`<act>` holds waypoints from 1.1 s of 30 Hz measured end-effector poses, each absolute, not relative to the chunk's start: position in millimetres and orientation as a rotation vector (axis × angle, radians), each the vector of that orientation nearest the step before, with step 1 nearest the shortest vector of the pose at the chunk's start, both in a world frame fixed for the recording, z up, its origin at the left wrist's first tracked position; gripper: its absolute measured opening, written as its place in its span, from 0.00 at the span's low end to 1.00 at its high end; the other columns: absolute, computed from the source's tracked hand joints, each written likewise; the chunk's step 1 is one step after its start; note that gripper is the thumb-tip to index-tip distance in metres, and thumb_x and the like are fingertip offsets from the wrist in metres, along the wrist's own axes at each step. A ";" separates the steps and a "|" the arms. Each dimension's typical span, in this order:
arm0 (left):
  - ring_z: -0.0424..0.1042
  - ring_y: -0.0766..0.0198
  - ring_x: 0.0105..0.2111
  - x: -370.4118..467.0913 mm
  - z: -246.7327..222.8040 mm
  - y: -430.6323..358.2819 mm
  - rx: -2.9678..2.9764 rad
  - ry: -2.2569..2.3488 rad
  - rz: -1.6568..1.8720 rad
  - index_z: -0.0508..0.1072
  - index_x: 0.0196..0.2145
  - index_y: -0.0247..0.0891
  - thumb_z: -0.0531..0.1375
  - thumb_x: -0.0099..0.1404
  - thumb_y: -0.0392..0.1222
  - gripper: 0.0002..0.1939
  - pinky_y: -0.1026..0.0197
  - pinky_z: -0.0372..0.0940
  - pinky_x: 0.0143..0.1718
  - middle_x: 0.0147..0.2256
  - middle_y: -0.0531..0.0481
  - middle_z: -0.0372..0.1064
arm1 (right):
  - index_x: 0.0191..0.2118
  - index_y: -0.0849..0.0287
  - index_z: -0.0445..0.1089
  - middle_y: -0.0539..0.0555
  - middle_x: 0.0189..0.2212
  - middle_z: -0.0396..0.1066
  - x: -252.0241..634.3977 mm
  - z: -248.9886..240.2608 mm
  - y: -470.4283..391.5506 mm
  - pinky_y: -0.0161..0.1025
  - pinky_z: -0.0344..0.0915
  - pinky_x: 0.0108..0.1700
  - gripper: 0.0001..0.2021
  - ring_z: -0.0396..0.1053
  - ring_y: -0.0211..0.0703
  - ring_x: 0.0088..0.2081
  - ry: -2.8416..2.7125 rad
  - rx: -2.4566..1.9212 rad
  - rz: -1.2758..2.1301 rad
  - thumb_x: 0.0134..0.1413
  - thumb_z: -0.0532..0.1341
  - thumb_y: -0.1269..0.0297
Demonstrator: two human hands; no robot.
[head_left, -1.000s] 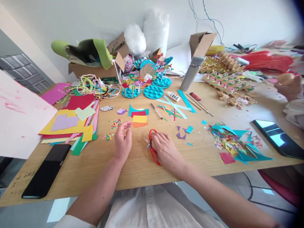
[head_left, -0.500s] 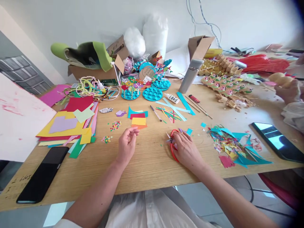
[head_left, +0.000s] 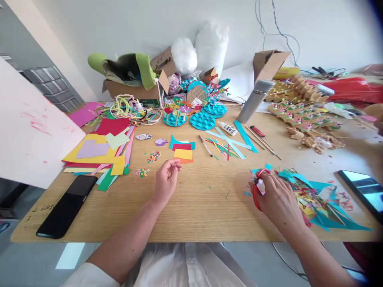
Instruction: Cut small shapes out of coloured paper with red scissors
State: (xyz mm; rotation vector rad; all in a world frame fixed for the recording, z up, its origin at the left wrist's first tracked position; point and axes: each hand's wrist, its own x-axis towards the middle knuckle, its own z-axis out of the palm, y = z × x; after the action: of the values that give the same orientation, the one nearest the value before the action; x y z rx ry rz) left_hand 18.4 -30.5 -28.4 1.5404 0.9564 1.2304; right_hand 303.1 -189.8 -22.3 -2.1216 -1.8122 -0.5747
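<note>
A: Your R hand (head_left: 278,195)?
B: Near right, fingers curled w/ a grip round the red scissors (head_left: 255,196), by the L edge of the paper scraps (head_left: 311,201)
A: & your L hand (head_left: 166,179)?
B: Near side, left of the scissors, fingers half-curled, beside the orange paper (head_left: 188,161); can't tell if they've hold of anything

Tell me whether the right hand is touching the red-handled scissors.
Touching: the head view shows the right hand curled over the scissors, gripping them by their red handles.
</note>
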 end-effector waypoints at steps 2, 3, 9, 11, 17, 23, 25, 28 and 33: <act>0.75 0.63 0.37 16.3 -30.3 -26.2 1.548 0.988 1.249 0.71 0.40 0.36 0.55 0.62 0.37 0.09 0.57 0.71 0.43 0.36 0.45 0.75 | 0.44 0.56 0.64 0.61 0.36 0.74 299.0 -24.4 -189.5 0.52 0.64 0.49 0.08 0.73 0.58 0.42 -1.910 -2.057 -0.508 0.57 0.54 0.67; 0.75 0.63 0.38 15.0 -31.3 -24.0 1.553 1.001 1.254 0.71 0.40 0.36 0.55 0.62 0.37 0.09 0.57 0.71 0.44 0.37 0.45 0.75 | 0.43 0.56 0.64 0.61 0.36 0.75 298.4 -25.4 -188.7 0.53 0.64 0.49 0.08 0.73 0.58 0.41 -1.938 -2.038 -0.485 0.58 0.54 0.68; 0.75 0.60 0.43 8.9 -20.1 -15.0 1.691 1.064 1.136 0.72 0.41 0.36 0.55 0.62 0.34 0.10 0.54 0.70 0.48 0.42 0.41 0.75 | 0.42 0.55 0.66 0.61 0.33 0.75 297.9 -8.5 -162.3 0.49 0.66 0.38 0.08 0.74 0.58 0.36 -1.739 -1.997 -0.410 0.58 0.56 0.60; 0.75 0.58 0.44 9.7 -8.8 -11.7 1.881 1.096 0.970 0.73 0.41 0.36 0.55 0.62 0.34 0.11 0.53 0.70 0.47 0.43 0.41 0.75 | 0.43 0.55 0.67 0.61 0.35 0.76 285.6 4.5 -139.8 0.46 0.66 0.35 0.11 0.75 0.57 0.36 -1.731 -1.894 -0.269 0.57 0.58 0.58; 0.67 0.51 0.54 22.6 -1.9 1.0 2.510 1.235 0.693 0.75 0.45 0.30 0.54 0.62 0.32 0.15 0.46 0.59 0.59 0.49 0.35 0.72 | 0.39 0.57 0.68 0.58 0.39 0.77 221.7 22.8 -49.1 0.41 0.67 0.39 0.09 0.75 0.51 0.41 -1.766 -1.916 0.226 0.51 0.63 0.63; 0.61 0.46 0.58 28.5 -32.0 -3.7 2.678 1.271 0.542 0.72 0.50 0.31 0.54 0.65 0.38 0.17 0.43 0.57 0.58 0.55 0.35 0.67 | 0.38 0.61 0.68 0.67 0.38 0.77 191.4 6.3 -0.2 0.48 0.63 0.44 0.08 0.74 0.58 0.44 -1.738 -2.233 0.210 0.55 0.60 0.62; 0.62 0.47 0.57 27.5 -35.6 -5.6 2.701 1.251 0.542 0.72 0.50 0.32 0.54 0.65 0.39 0.17 0.44 0.57 0.58 0.54 0.36 0.67 | 0.40 0.63 0.68 0.70 0.41 0.76 187.7 0.9 3.9 0.50 0.62 0.47 0.10 0.73 0.61 0.47 -1.717 -2.273 0.200 0.55 0.59 0.62; 0.62 0.48 0.56 26.2 -35.5 -6.6 2.710 1.248 0.558 0.72 0.49 0.32 0.54 0.66 0.41 0.17 0.44 0.57 0.58 0.54 0.37 0.67 | 0.42 0.64 0.68 0.71 0.44 0.75 184.9 -4.0 7.8 0.50 0.62 0.47 0.12 0.71 0.62 0.50 -1.674 -2.307 0.220 0.55 0.58 0.63; 0.61 0.47 0.57 25.9 -34.9 -7.3 2.693 1.250 0.577 0.72 0.49 0.32 0.54 0.66 0.42 0.17 0.44 0.55 0.59 0.55 0.37 0.66 | 0.40 0.62 0.69 0.67 0.38 0.77 188.0 -7.3 16.0 0.43 0.64 0.37 0.11 0.75 0.58 0.43 -1.588 -2.316 0.314 0.57 0.55 0.60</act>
State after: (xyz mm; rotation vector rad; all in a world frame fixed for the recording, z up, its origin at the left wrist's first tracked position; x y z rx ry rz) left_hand 25.9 -7.3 -34.9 2.6926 1.2496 0.5771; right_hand 188.0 16.0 -7.3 -2.3164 -1.5878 0.3140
